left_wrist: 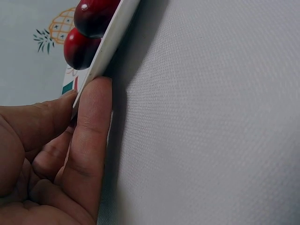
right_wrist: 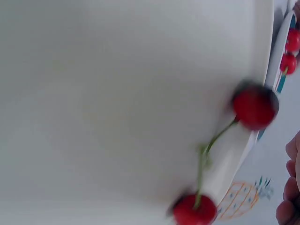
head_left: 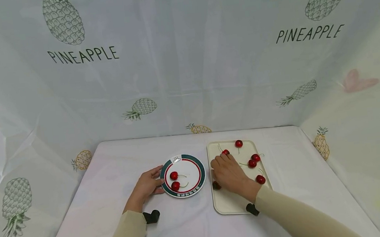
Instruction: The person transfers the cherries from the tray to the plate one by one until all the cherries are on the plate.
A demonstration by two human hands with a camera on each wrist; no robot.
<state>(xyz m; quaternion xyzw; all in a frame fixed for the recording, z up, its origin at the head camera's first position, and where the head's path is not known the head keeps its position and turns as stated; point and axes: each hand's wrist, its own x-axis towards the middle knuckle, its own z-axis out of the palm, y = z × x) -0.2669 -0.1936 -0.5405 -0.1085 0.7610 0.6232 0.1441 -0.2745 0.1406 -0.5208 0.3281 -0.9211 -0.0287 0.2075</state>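
At the left rim of a round plate (head_left: 188, 166) with a green and red border, my left hand (head_left: 147, 184) pinches the edge between thumb and fingers. In the left wrist view the thumb lies over the rim and a finger (left_wrist: 95, 112) under it. Two cherries (head_left: 174, 175) with stems lie on the plate. My right hand (head_left: 228, 173) hovers over the left part of a cream tray (head_left: 228, 206), fingers loosely bent. Close by its knuckles is a cherry (head_left: 226, 152). The right wrist view shows a stemmed cherry (right_wrist: 255, 108) apart from the partly cut-off fingers (right_wrist: 291, 187).
Several more cherries (head_left: 252, 163) lie on the tray's right and far parts. Plate and tray stand side by side on a white-covered table (head_left: 188, 230). Behind it hangs a pineapple-print curtain (head_left: 183, 57).
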